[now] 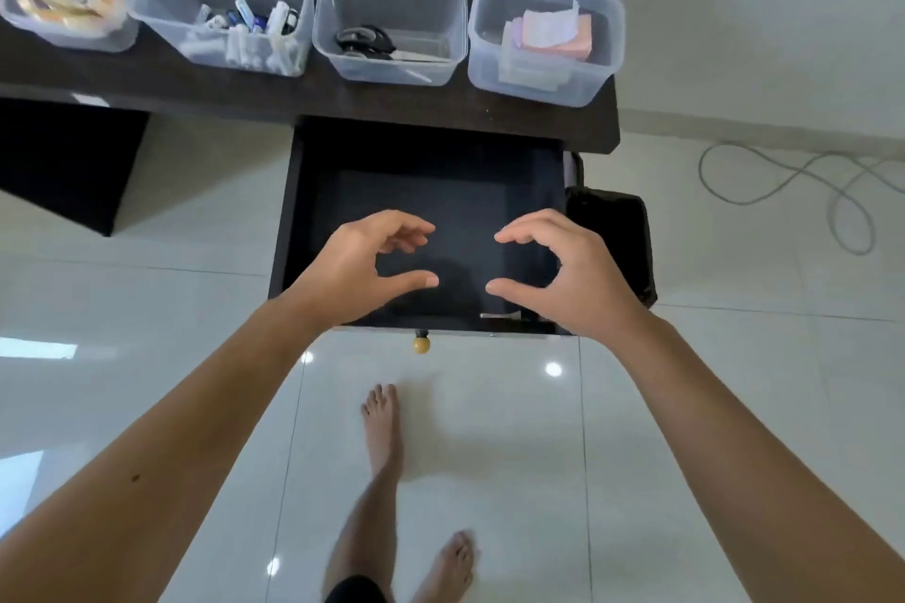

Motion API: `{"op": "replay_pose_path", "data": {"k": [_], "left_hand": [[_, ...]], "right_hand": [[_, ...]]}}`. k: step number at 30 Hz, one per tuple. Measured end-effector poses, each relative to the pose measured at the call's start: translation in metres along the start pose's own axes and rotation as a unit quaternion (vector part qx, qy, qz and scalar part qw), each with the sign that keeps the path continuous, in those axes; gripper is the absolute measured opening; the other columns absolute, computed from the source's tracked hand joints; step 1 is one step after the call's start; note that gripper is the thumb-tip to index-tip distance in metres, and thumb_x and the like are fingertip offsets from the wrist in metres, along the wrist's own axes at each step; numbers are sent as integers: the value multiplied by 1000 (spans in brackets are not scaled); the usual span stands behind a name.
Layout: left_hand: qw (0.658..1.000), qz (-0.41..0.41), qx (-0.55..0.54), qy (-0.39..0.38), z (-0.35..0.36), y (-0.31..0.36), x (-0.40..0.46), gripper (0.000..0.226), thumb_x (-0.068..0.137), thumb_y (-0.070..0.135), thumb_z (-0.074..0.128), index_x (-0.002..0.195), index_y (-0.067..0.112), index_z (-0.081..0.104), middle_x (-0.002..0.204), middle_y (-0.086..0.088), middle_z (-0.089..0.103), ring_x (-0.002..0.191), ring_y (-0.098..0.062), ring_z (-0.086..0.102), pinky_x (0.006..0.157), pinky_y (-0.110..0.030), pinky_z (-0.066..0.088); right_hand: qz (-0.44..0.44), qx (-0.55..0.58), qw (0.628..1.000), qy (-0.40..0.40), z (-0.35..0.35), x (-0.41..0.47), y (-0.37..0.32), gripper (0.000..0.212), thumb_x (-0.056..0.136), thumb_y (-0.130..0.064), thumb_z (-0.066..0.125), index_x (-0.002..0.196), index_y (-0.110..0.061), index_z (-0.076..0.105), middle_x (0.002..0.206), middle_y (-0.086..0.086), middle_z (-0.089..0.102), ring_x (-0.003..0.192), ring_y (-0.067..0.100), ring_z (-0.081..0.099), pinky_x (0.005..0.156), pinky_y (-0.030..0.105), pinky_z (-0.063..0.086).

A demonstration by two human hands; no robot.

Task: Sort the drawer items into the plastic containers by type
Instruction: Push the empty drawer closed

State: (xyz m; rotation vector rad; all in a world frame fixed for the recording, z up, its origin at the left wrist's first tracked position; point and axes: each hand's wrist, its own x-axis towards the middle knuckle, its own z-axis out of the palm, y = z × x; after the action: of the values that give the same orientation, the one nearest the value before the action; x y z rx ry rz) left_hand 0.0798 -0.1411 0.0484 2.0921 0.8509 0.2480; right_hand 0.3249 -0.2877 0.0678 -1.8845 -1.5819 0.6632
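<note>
Both hands, left [365, 260] and right [563, 267], hover with loosely curled, empty grips over the open dark wooden drawer [551, 211]; four clear plastic containers [392, 32] line the dark desk's [440, 105] front edge.

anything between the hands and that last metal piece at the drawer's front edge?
Nothing visible. The metal piece lies uncovered at the drawer front, just below the right hand; left hand hovers beside it. Both hold nothing.
</note>
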Motion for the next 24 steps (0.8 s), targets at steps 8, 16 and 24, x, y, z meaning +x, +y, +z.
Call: {"op": "replay_pose_path", "data": {"k": [8,16,24], "left_hand": [[996,-3,85,-11,39,-35,-62,55,84,62,71,128,30,69,116,25,62,105,1,60,91,-21,51],[993,31,86,69,50,-44,-63,23,96,35,74,118,27,76,109,14,72,99,-11,67,87,-38,59],[990,43,88,99,38,-44,-32,22,98,29,73,119,24,75,110,8,72,102,-16,65,89,-38,57]], "right_hand": [[36,27,999,1,51,-55,26,44,76,-36,95,114,-21,79,106,-12,72,101,10,68,91,36,56],[19,22,997,75,69,-54,34,27,80,-23,93,104,-17,83,98,-9,72,92,12,65,84,33,55],[-19,-14,992,123,67,-28,36,22,88,-19,87,108,-12,82,104,-2,72,101,18,65,90,35,57]]}}
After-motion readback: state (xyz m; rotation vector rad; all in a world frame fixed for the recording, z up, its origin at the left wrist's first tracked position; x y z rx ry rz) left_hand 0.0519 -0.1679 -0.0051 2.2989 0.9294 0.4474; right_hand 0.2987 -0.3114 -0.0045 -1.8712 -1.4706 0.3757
